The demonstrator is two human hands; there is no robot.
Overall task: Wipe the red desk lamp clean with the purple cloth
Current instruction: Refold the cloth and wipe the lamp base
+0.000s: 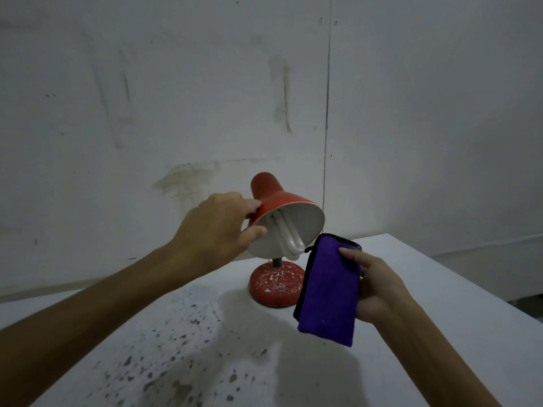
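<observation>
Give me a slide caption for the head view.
Left hand tilts red desk lamp; right hand holds folded purple cloth.

We see no words, numbers, labels or signs to read here. The red desk lamp (282,207), the purple cloth (327,292) and the desk (426,289) carry none.

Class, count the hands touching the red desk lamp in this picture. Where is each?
1. The left hand grips the lamp shade at its rim. The right hand holds only the purple cloth, beside the lamp.
</observation>
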